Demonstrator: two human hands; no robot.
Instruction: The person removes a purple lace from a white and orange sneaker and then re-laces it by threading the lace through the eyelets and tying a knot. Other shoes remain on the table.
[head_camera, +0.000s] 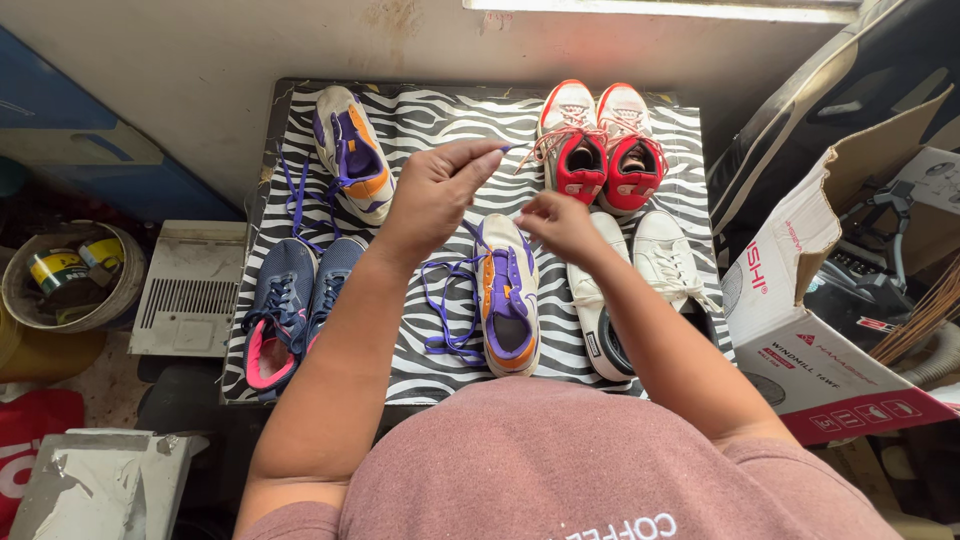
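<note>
The left hand (437, 190) is raised above the middle of the table (425, 375), which is covered with a zebra-striped cloth. Its thumb and forefinger are pressed together and pinch the end of a purple lace (447, 300). The lace tip shows just beyond the fingertips, pointing toward the far right. The other fingers are curled into the palm.

The right hand (557, 220) is just beside the left one, slightly nearer to the person. Its fingers are bent and close together above the toe of the sneaker, but what they pinch I cannot tell.

The lace runs down from the hands and lies in loose loops on the cloth, to the left of a white, purple and orange sneaker (508, 298). This sneaker lies near the front edge of the table, about in the middle, with its toe pointing to the far edge.

Its partner shoe (352, 150) lies at the far left corner, tilted, with another purple lace hanging beside it. A pair of navy shoes with pink lining (290, 305) stands at the front left edge. A red and white pair (600, 145) stands at the far right corner, and a white pair (635, 280) is at the right edge, in front of the red one.
</note>
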